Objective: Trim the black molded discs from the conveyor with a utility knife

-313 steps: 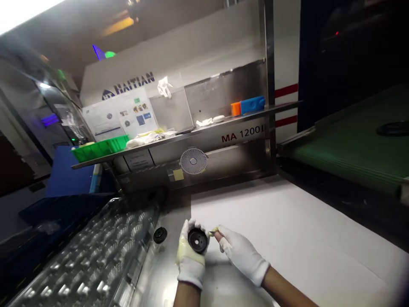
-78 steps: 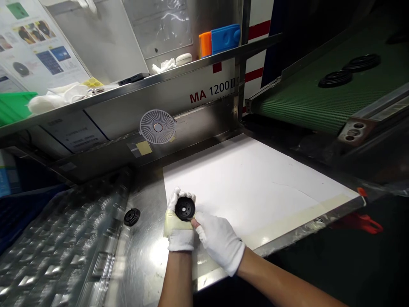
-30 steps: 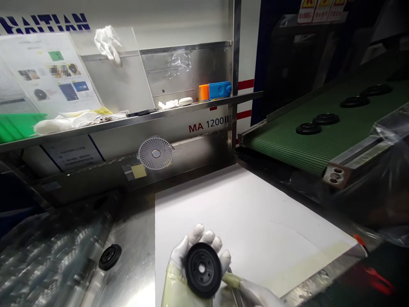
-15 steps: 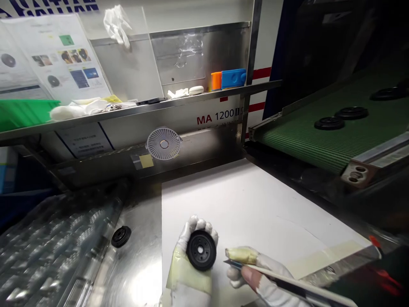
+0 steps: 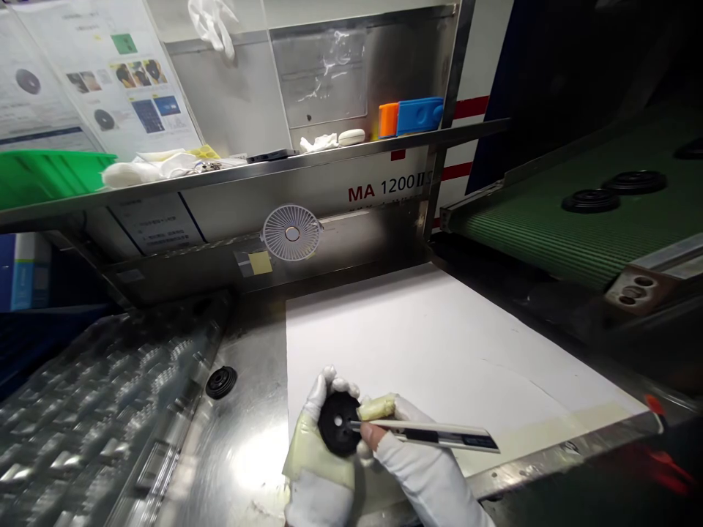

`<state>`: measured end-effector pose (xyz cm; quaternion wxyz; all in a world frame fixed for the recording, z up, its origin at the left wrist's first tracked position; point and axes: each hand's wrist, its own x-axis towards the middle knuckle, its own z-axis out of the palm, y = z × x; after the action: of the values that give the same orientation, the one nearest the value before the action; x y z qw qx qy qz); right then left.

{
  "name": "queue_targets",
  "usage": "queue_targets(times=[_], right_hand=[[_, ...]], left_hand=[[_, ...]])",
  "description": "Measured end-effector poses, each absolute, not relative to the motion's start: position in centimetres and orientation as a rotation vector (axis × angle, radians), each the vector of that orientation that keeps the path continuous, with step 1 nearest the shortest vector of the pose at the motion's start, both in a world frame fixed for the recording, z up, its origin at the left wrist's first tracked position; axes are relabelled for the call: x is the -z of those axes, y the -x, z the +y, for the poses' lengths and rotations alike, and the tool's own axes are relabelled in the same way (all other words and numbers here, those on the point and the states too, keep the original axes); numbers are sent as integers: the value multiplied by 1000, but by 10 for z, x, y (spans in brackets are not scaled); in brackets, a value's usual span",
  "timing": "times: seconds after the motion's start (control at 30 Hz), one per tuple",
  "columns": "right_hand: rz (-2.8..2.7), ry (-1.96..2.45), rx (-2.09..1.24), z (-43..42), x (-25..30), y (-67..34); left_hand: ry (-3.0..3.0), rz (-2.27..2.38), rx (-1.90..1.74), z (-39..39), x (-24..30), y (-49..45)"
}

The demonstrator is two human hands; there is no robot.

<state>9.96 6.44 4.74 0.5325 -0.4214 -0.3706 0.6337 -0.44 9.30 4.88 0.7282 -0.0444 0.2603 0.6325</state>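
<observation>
My left hand [image 5: 317,468], in a white glove with yellow tape, is closed around a round black part [image 5: 336,423] shaped like a small wheel with a hole in its middle. My right hand [image 5: 398,439], also gloved and with a bare thumb tip, grips a utility knife [image 5: 439,433] with a pale handle. The knife's tip is over the face of the black part; whether it touches cannot be made out. Both hands are above the near edge of a white sheet [image 5: 378,329]. A second black part [image 5: 221,382] lies on the metal table to the left.
A clear plastic tray [image 5: 99,410] with moulded pockets stands at the left. On the right, a green conveyor [image 5: 527,234] carries several black parts [image 5: 590,200]. Behind, a metal shelf [image 5: 329,155] holds a green bin [image 5: 55,176] and small items; a little fan [image 5: 292,233] is below it.
My right hand has moved left with the knife, bringing its tip onto or over the black part. The knife now lies flatter. The view has shifted slightly.
</observation>
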Motion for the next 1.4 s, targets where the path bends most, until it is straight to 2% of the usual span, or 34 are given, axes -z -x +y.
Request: queue_targets(times=[0.2, 0.37, 0.57, 1.0, 1.27, 1.4], right_hand=[[-921, 997, -1429, 66, -46, -94], [-880, 1035, -1424, 65, -41, -95], [-901, 1086, -1463, 59, -42, -93], [-1034, 1052, -1300, 57, -40, -84], [-1073, 1048, -1312, 59, -36, -85], [-983, 1065, -1477, 60, -38, -86]], left_hand=[[131, 556, -1504, 93, -44, 3], [24, 534, -1390, 86, -36, 7], [-48, 535, -1571, 84, -48, 10], [46, 582, -1585, 73, -53, 10], [16, 548, -1579, 72, -49, 11], [6, 578, -1591, 73, -47, 11]])
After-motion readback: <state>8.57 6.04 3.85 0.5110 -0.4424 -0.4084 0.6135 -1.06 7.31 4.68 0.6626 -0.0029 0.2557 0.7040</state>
